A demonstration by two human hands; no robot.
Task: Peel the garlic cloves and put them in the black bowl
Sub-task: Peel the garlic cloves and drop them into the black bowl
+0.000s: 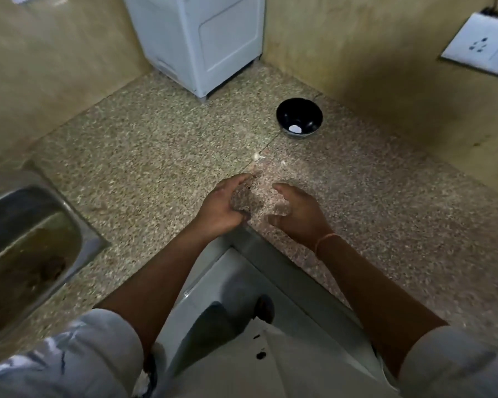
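Note:
The black bowl (pixel 299 116) stands on the speckled counter near the back right wall, with one white peeled garlic clove (pixel 295 128) in its bottom. A pale unpeeled clove (pixel 256 156) lies on the counter between the bowl and my hands, and a smaller pale bit (pixel 283 162) lies just right of it. My left hand (pixel 222 205) and my right hand (pixel 298 211) hover side by side above the counter's front corner, palms facing each other, fingers loosely curved and motion-blurred. I see nothing in either hand.
A steel sink (pixel 26 242) is set into the counter at the left. A white appliance (pixel 202 38) stands in the back corner. A wall socket (pixel 483 44) is on the right wall. The counter edge (pixel 259 245) runs just below my wrists.

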